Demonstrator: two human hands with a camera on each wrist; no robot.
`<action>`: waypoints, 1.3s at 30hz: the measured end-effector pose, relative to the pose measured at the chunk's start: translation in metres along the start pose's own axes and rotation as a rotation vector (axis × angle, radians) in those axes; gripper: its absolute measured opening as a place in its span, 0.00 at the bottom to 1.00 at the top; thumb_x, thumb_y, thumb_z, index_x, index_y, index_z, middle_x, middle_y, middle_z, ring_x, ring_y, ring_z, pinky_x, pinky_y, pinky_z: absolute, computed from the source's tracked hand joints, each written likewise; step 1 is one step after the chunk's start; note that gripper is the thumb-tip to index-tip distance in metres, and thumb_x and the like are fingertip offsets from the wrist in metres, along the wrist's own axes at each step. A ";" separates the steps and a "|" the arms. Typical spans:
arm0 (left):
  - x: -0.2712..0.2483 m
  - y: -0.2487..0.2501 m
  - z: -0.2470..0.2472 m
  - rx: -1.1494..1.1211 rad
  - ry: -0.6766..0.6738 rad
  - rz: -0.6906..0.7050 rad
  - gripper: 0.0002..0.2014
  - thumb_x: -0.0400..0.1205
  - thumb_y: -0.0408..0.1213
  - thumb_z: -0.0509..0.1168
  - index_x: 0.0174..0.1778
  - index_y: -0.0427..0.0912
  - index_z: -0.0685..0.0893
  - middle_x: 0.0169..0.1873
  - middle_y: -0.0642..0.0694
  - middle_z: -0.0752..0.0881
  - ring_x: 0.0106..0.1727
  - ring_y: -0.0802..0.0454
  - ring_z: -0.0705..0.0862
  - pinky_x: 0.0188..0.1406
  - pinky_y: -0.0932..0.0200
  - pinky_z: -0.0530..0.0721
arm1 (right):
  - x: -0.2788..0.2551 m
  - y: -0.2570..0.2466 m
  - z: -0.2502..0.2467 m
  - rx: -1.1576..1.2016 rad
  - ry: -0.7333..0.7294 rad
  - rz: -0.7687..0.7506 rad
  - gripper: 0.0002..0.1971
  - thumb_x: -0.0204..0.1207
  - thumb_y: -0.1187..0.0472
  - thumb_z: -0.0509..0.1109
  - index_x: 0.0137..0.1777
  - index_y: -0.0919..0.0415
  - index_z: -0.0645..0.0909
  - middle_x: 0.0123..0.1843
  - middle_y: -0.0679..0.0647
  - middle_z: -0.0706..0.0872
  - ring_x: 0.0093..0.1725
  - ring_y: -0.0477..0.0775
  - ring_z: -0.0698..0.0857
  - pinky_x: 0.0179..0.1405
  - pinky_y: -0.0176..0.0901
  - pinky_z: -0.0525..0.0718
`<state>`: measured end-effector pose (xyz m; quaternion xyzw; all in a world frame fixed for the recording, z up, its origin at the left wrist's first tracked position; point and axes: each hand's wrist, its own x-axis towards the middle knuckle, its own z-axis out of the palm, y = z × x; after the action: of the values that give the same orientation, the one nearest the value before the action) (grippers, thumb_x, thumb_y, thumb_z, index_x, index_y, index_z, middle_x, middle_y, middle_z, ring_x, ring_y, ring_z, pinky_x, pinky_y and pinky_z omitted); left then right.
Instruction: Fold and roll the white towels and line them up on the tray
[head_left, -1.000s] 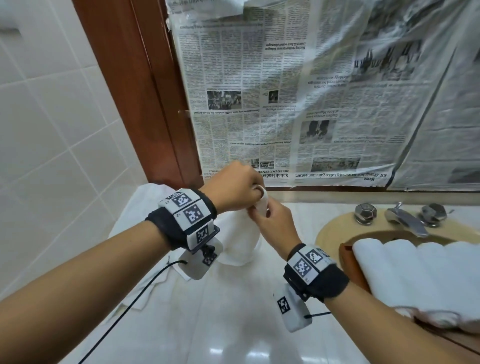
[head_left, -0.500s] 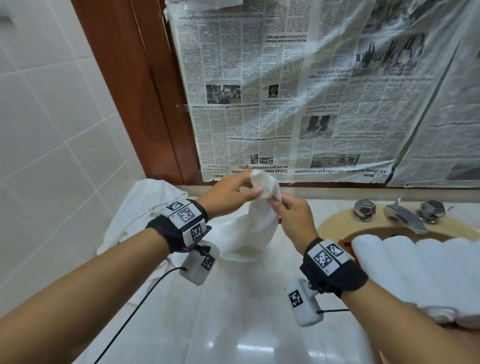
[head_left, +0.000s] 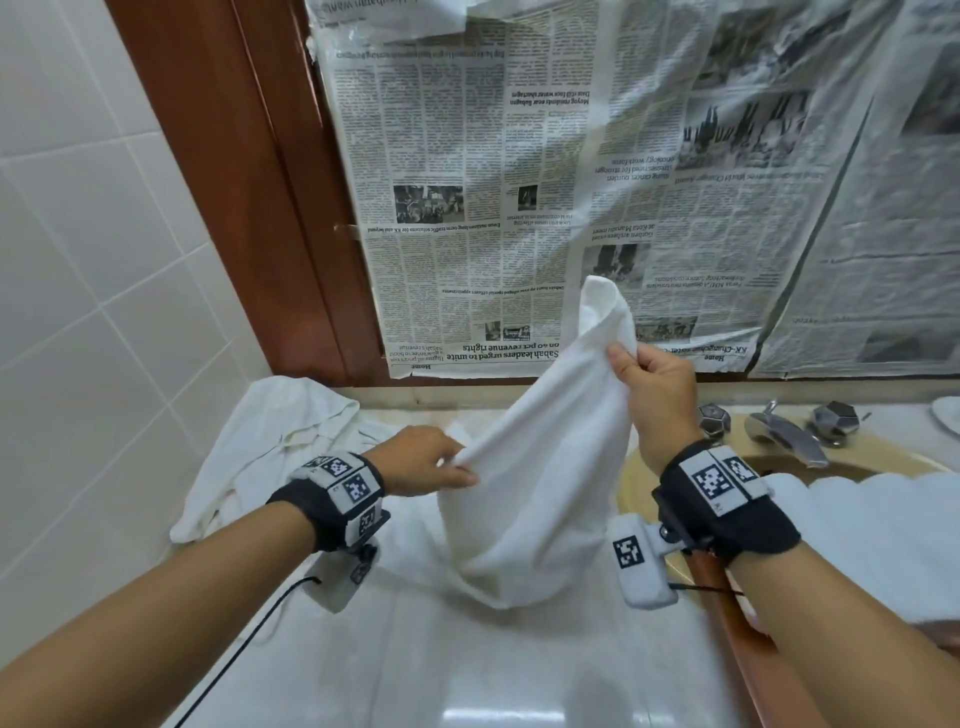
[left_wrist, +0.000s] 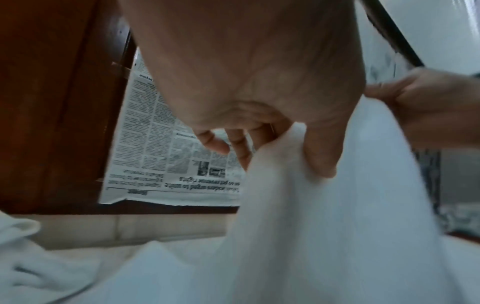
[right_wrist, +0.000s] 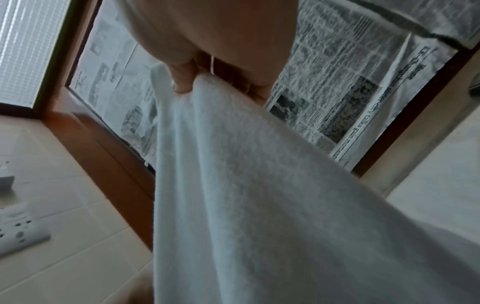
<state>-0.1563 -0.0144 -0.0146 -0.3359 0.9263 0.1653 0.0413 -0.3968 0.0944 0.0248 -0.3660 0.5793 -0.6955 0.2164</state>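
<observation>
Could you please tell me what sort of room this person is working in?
Most likely a bathroom: a basin with a chrome tap, a tiled wall, and a glossy counter.

White towel (head_left: 540, 467), black-and-white newsprint (head_left: 519, 208), reddish-brown wooden frame (head_left: 249, 182), white wall tiles (head_left: 78, 260)

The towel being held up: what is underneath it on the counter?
Under the held towel more white cloth spreads left toward a crumpled pile on the counter. What lies directly beneath its hanging lower end is covered.
</observation>
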 end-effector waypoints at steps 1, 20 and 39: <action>-0.002 -0.010 0.003 -0.025 0.018 -0.011 0.17 0.83 0.55 0.63 0.49 0.44 0.86 0.48 0.44 0.86 0.51 0.45 0.82 0.49 0.55 0.75 | 0.004 0.005 -0.005 -0.032 0.050 0.024 0.24 0.81 0.65 0.68 0.24 0.55 0.64 0.22 0.45 0.66 0.27 0.47 0.63 0.28 0.38 0.61; -0.031 0.020 -0.018 -0.389 0.230 0.197 0.23 0.77 0.60 0.68 0.40 0.39 0.80 0.31 0.51 0.78 0.32 0.59 0.73 0.33 0.60 0.68 | -0.032 0.008 0.051 -0.408 -0.795 -0.095 0.13 0.62 0.61 0.72 0.24 0.53 0.71 0.24 0.44 0.69 0.26 0.39 0.66 0.28 0.38 0.62; -0.065 -0.068 -0.066 0.385 0.284 -0.334 0.17 0.85 0.56 0.55 0.46 0.53 0.87 0.47 0.45 0.88 0.50 0.43 0.85 0.48 0.53 0.82 | -0.019 0.037 -0.003 -1.106 -0.456 -0.132 0.06 0.77 0.72 0.63 0.45 0.65 0.82 0.44 0.59 0.80 0.44 0.58 0.76 0.40 0.40 0.66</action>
<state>-0.0612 -0.0459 0.0409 -0.4896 0.8690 -0.0712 0.0008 -0.3913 0.1013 -0.0156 -0.5995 0.7701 -0.2070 0.0690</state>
